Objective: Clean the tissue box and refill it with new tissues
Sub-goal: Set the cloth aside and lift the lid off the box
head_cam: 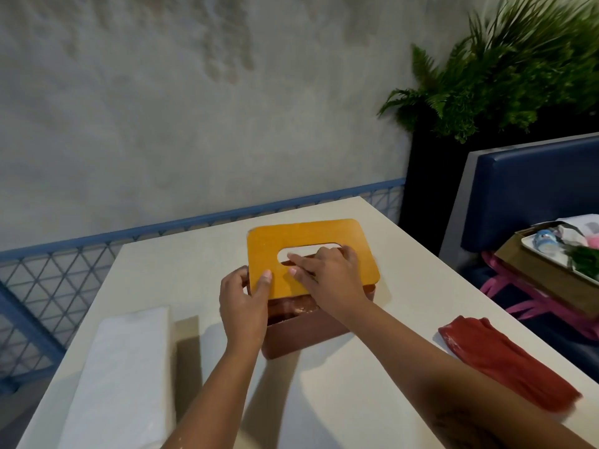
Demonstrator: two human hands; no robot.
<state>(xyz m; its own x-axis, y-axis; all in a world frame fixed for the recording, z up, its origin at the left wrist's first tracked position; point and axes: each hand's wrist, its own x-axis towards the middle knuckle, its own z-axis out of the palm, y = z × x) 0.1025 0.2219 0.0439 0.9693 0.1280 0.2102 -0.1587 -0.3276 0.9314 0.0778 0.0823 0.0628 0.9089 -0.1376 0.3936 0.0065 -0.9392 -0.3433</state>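
Observation:
A reddish-brown tissue box point(301, 335) stands in the middle of the cream table point(405, 286). Its orange wooden lid point(311, 236), with an oval slot, is tilted up off the box, near edge raised. My left hand point(243, 306) grips the lid's near left corner, thumb on top. My right hand point(327, 277) holds the lid at the slot, fingers hooked through the opening. Inside the box only a dark red interior shows below the lid. A white pack of new tissues point(123, 377) lies at the table's near left. A red cloth point(505, 358) lies at the right.
A blue mesh rail point(64, 273) runs along the table's far and left side below a grey wall. To the right stands a blue padded bench point(534, 189) bearing a tray of items point(557, 254), with a potted fern point(505, 66) behind it.

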